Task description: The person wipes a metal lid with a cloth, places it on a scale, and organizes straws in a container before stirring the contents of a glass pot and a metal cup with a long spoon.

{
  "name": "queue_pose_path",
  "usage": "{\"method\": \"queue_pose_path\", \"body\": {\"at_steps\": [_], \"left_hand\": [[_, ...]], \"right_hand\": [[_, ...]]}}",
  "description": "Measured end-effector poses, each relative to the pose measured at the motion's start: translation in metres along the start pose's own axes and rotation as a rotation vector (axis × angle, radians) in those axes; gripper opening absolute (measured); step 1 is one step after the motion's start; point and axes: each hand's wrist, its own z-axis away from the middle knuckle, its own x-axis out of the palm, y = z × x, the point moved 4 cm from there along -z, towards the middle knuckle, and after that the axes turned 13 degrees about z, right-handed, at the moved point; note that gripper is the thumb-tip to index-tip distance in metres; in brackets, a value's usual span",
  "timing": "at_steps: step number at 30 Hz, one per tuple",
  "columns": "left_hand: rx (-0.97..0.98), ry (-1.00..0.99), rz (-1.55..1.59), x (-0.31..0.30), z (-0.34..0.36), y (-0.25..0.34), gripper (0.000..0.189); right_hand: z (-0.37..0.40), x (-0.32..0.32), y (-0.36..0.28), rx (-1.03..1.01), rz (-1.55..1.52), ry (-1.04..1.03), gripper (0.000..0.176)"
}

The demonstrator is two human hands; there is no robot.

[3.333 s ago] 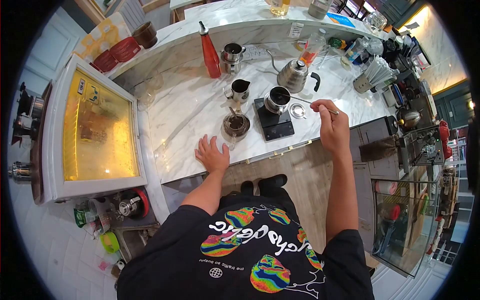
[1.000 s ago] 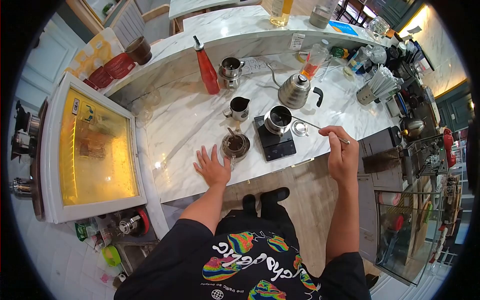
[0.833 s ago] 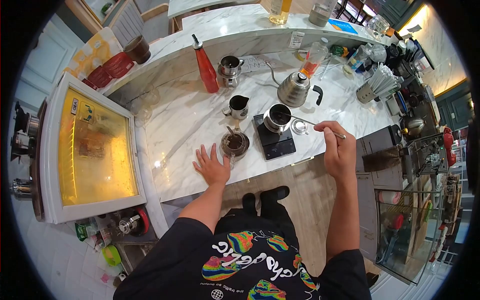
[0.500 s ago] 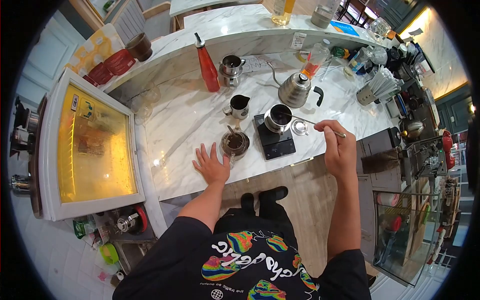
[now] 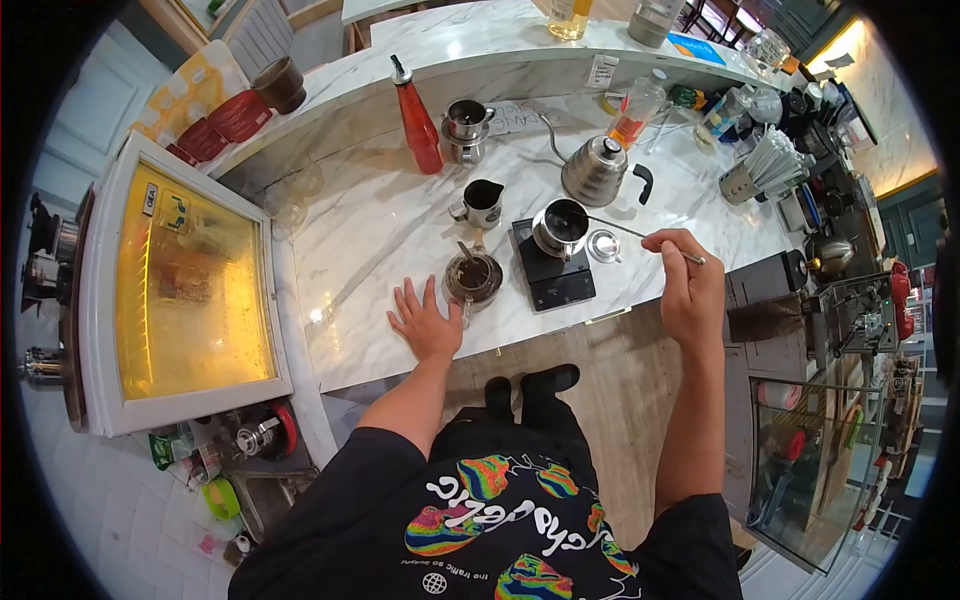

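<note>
In the head view my right hand [image 5: 690,285] pinches the end of a long, thin metal spoon [image 5: 628,231]. Its far end reaches into a small steel coffee dripper [image 5: 545,238], which has dark contents and stands on a black digital scale [image 5: 562,291]; the tip is hidden inside. My left hand [image 5: 428,322] lies flat on the marble counter, fingers spread. Beside its fingertips is a glass cup [image 5: 474,279] of brown coffee with a spoon in it. A small metal lid [image 5: 604,246] lies just right of the scale.
Behind the scale stands a gooseneck kettle [image 5: 594,178]. A steel pitcher [image 5: 484,208], a second metal dripper [image 5: 467,122] and a red bottle [image 5: 418,130] are farther back. A holder of straws [image 5: 738,185] is at right. A yellow-lit glass cabinet [image 5: 195,290] borders the left.
The whole view has shifted slightly. The spoon's end stays in the dripper with my right hand still on it, and my left hand remains flat on the counter.
</note>
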Motion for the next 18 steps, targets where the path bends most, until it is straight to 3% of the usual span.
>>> {"method": "queue_pose_path", "body": {"at_steps": [5,11,14,18], "left_hand": [[0.005,0.010,-0.001,0.002,0.000,0.001,0.064],[0.000,0.009,0.004,0.002,-0.002,-0.001,0.065],[-0.009,-0.004,0.002,0.001,-0.001,0.000,0.065],[0.004,0.006,-0.013,0.002,-0.001,-0.002,0.065]], "right_hand": [[0.001,0.004,0.001,-0.110,0.007,0.034,0.018],[0.001,-0.003,0.001,0.020,0.017,-0.032,0.018],[0.002,0.000,-0.009,-0.054,0.050,-0.042,0.018],[-0.002,0.002,-0.009,0.064,-0.009,-0.069,0.020]]}}
